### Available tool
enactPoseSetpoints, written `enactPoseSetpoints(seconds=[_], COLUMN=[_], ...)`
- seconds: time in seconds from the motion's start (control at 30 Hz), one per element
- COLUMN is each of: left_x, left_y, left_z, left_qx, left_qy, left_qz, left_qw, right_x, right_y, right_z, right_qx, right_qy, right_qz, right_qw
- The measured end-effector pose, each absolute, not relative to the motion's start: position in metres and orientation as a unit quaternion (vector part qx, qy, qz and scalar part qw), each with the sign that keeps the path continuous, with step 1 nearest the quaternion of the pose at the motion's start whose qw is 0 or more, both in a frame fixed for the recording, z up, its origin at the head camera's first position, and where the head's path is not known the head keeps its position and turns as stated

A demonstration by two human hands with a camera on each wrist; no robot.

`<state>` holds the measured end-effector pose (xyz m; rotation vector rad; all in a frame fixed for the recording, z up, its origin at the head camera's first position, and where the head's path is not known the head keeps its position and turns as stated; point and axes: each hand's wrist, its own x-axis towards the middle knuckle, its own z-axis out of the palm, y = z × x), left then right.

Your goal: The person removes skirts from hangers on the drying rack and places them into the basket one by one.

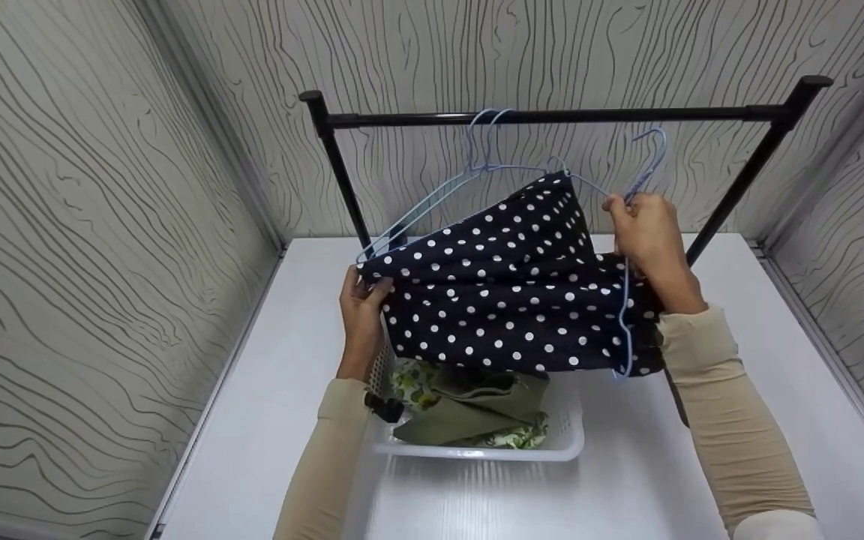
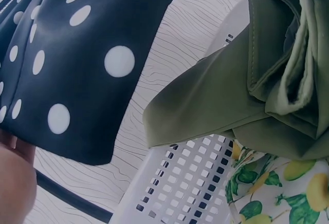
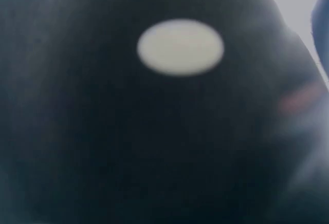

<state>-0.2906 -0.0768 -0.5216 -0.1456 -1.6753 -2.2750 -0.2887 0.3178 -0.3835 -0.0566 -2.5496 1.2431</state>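
Note:
A dark navy garment with white polka dots (image 1: 492, 285) is stretched between both hands in the head view. My left hand (image 1: 362, 315) pinches its left upper corner between thumb and fingers. With my right hand (image 1: 649, 234) I grip a blue wire hanger (image 1: 651, 161) just below its hook. One side of this hanger runs to the garment's top edge; the other hangs down in front of the cloth. The hook is off the rail. Dotted cloth (image 3: 154, 131) nearly fills the right wrist view, hiding the right fingers there.
A black rail (image 1: 627, 115) stands behind, with light-blue hangers (image 1: 432, 199) on it. Below the garment, a white perforated basket (image 1: 477, 453) holds an olive-green garment (image 1: 462, 412) and lemon-print cloth (image 2: 282, 188). Wood-patterned walls (image 1: 102, 225) surround the white table (image 1: 252, 420).

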Motion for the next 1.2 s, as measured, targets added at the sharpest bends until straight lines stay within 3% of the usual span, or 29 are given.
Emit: enactPoseSetpoints(seconds=[0.63, 1.2], left_x=[-0.284, -0.285], left_y=[-0.092, -0.118], left_z=[-0.51, -0.489], left_qx=[-0.044, -0.03], left_qy=[-0.582, -0.607], left_qz=[-0.792, -0.764], left_qw=[0.181, 0.217], right_x=[-0.288, -0.282], right_y=[0.326, 0.336], right_z=[-0.386, -0.381], right_qx=[-0.019, -0.022], right_qy=[-0.895, -0.896], right_qz=[0.398, 0.397], right_qw=[0.2, 0.197])
